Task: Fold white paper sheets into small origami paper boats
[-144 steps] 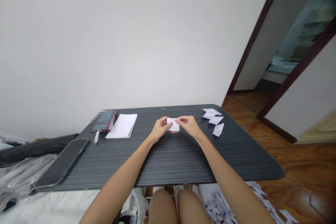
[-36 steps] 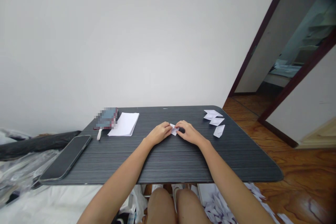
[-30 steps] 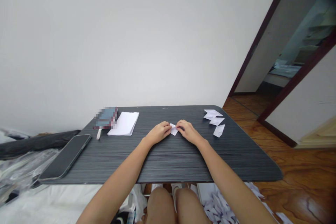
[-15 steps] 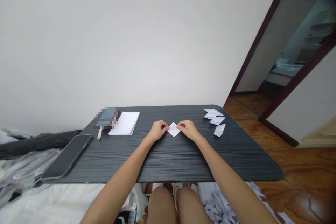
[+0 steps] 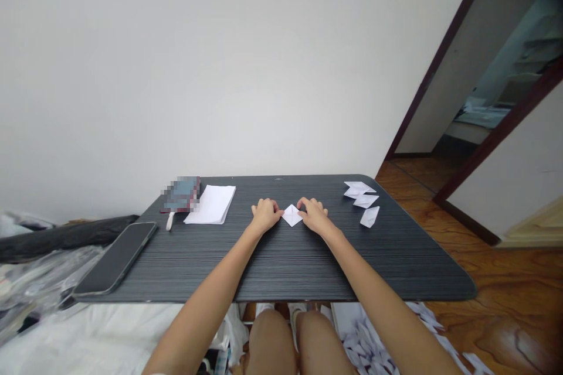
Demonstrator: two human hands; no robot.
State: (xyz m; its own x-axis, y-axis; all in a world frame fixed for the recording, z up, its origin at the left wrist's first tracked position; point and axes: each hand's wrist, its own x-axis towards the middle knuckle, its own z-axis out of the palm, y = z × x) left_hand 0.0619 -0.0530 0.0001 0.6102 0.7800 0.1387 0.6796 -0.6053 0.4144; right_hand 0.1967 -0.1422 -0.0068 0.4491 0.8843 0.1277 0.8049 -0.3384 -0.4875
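Observation:
A small white folded paper (image 5: pixel 292 215), shaped like a diamond, lies on the dark striped table (image 5: pixel 281 258). My left hand (image 5: pixel 265 214) pinches its left corner with curled fingers. My right hand (image 5: pixel 313 215) pinches its right corner the same way. Both hands rest on the tabletop on either side of the paper.
Several finished folded paper pieces (image 5: pixel 363 202) lie at the table's far right. A stack of white sheets (image 5: pixel 211 204), a blurred booklet (image 5: pixel 181 194) and a white pen (image 5: pixel 169 222) are at the far left; a phone (image 5: pixel 116 258) lies near the left edge. Paper scraps (image 5: pixel 373 345) litter the floor.
The paper was a small rectangle held above the table, then was pressed down and spread between my hands into a flat diamond. My hands moved slightly apart.

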